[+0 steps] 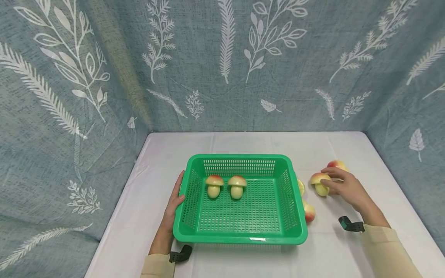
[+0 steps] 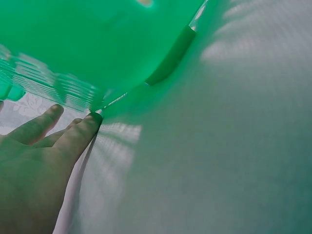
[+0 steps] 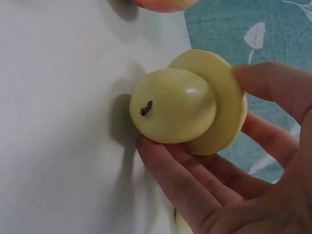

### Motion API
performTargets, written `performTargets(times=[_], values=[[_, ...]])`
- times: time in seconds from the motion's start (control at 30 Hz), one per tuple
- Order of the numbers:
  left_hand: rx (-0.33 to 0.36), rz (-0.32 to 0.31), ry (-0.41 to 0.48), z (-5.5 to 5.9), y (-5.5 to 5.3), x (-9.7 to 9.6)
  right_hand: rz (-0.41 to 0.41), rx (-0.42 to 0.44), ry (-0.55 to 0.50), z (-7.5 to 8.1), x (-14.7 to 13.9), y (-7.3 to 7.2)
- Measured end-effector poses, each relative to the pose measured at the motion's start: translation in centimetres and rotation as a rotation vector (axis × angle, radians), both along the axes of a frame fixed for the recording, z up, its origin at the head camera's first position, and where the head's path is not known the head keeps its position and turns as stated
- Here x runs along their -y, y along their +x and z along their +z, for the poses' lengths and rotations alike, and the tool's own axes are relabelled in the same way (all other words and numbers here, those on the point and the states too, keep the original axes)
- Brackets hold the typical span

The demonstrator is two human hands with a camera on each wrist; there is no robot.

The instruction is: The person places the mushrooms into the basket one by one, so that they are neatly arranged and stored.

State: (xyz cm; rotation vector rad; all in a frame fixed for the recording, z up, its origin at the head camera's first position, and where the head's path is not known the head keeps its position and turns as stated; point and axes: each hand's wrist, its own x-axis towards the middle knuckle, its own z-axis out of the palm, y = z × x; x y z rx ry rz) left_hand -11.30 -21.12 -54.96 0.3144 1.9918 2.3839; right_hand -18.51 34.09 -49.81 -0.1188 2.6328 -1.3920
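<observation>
A green plastic basket (image 1: 240,237) holds two toy mushrooms, a left one (image 1: 214,186) and a right one (image 1: 237,187), with red-tinged caps and pale stems. Along the basket's left side my left hand (image 1: 171,210) rests with fingers fairly straight; in the left wrist view its fingertips (image 2: 92,119) touch the basket wall (image 2: 73,90). To the right of the basket, my right hand (image 1: 349,190) pinches another mushroom (image 1: 319,182) between thumb and fingers. In the right wrist view this mushroom (image 3: 175,105) shows its pale stem, with a dark mark on the end.
A red-and-yellow mushroom (image 1: 337,165) lies just beyond my right hand. Two more, a yellow one (image 1: 301,187) and a reddish one (image 1: 309,213), lie against the basket's right side, partly hidden by it. Grey-blue leaf-patterned cloth (image 1: 222,92) surrounds the white table (image 1: 167,150).
</observation>
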Motion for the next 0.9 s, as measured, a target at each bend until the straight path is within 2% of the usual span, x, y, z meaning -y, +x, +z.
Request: performTargets(times=[0.3, 0.9], values=[[-0.009, -0.007, 0.002, 0.0, 0.0, 0.1, -0.012, -0.026, -0.076, 0.2, 0.1, -0.2], [0.001, 0.007, -0.007, 0.2, 0.0, 0.0, -0.055, -0.094, -0.188, 2.2, 1.0, 0.3]])
